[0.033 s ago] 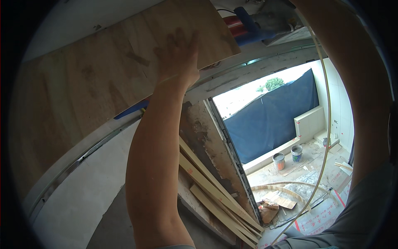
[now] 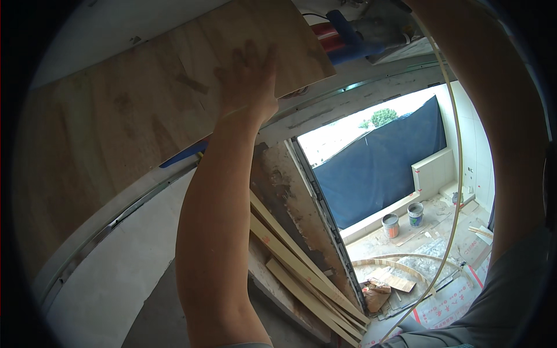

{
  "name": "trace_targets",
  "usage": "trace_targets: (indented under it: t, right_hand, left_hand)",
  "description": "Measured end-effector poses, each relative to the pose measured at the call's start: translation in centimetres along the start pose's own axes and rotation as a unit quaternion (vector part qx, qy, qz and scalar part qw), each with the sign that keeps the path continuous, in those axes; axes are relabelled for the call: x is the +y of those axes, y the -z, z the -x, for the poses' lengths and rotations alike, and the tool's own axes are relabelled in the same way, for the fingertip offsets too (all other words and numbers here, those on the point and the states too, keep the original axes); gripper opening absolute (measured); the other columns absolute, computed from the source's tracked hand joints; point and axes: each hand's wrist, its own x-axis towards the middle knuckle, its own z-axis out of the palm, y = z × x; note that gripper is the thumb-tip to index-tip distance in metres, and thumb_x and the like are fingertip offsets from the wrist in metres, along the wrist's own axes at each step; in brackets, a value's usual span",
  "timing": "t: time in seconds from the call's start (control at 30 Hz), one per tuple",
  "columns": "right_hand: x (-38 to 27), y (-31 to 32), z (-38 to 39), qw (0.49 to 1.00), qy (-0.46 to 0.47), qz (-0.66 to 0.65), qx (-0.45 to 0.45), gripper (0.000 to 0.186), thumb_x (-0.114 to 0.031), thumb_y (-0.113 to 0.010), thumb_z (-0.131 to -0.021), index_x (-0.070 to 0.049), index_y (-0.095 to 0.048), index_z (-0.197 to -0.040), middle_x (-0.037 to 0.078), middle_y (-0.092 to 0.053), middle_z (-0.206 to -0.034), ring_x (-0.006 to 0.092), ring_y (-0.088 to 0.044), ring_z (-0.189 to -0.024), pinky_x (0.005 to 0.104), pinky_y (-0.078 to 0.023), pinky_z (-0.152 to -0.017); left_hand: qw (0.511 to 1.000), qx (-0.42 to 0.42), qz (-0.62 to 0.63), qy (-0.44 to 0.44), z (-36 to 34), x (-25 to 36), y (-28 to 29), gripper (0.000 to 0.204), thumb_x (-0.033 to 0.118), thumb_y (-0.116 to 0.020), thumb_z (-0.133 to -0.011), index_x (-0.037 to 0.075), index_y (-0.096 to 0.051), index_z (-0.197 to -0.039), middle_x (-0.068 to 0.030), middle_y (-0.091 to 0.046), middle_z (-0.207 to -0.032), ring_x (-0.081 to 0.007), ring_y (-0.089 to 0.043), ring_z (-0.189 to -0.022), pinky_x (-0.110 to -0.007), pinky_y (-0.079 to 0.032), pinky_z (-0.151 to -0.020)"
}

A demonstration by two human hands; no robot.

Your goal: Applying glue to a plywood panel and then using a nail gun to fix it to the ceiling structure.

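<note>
A long plywood panel [image 2: 133,110] fills the upper left, up against the ceiling. My left hand [image 2: 248,78] lies on its face near the right end, fingers spread and pressed flat. The thumb side of that hand is close to the panel's lower edge. My right arm [image 2: 493,116] reaches up along the right side, and its hand is out of the picture past the upper edge. Just right of the panel's end are blue pipes [image 2: 346,35] and something red, partly in shadow. A blue piece [image 2: 184,154] pokes out beneath the panel's lower edge.
A thin hose or cable [image 2: 460,156] hangs down on the right. Several pale wooden strips [image 2: 296,272] lean below, beside a door frame [image 2: 328,226]. Beyond the opening are two buckets [image 2: 390,226], scraps on the floor and a dark sheet [image 2: 377,168].
</note>
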Motion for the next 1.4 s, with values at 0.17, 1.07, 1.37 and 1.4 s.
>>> trace_targets:
  t: [0.17,1.07,1.37,1.4]
  right_hand:
    - [-0.4,-1.8,-1.3,1.0,-0.003,0.018,-0.001,0.027,-0.016,-0.065,-0.075,-0.002,-0.073,-0.096,0.027,-0.07,-0.093,0.0401,-0.069,-0.093,0.0459,-0.054,-0.077]
    - [1.7,-2.1,13.4,0.953,-0.144,-0.23,0.133,0.033,-0.021,-0.065,-0.078,-0.002,-0.073,-0.104,0.025,-0.071,-0.099,0.0329,-0.071,-0.097,0.0452,-0.055,-0.081]
    - [-1.5,-8.8,50.8,0.548,-0.459,-0.674,0.186,0.016,0.0,-0.064,-0.089,-0.007,-0.05,-0.093,0.003,-0.048,-0.061,0.0142,-0.051,-0.048,0.031,-0.046,-0.052]
    - [-2.6,-9.6,54.1,0.52,-0.502,-0.669,0.173,0.016,-0.001,-0.064,-0.089,-0.007,-0.05,-0.093,0.002,-0.049,-0.061,0.0137,-0.051,-0.048,0.0314,-0.046,-0.051]
  left_hand:
    - [1.0,-0.015,-0.01,0.002,-0.5,0.3,0.1,0.085,0.011,-0.066,-0.077,0.023,-0.026,-0.152,-0.0186,-0.029,-0.154,-0.0389,-0.035,-0.14,-0.063,-0.043,-0.095]
    - [0.997,-0.064,-0.028,0.015,-0.5,1.0,1.3,0.091,0.012,-0.064,-0.077,0.024,-0.019,-0.155,-0.018,-0.023,-0.158,-0.0375,-0.028,-0.144,-0.062,-0.039,-0.102]
    - [0.994,-0.103,-0.044,0.015,-0.9,1.9,1.5,0.096,0.015,-0.068,-0.076,0.024,-0.017,-0.156,-0.0173,-0.021,-0.159,-0.0368,-0.026,-0.146,-0.06,-0.037,-0.105]
    - [0.994,-0.1,-0.044,0.016,-0.8,1.8,1.7,0.097,0.016,-0.069,-0.076,0.024,-0.017,-0.156,-0.0174,-0.021,-0.159,-0.0367,-0.026,-0.146,-0.06,-0.037,-0.106]
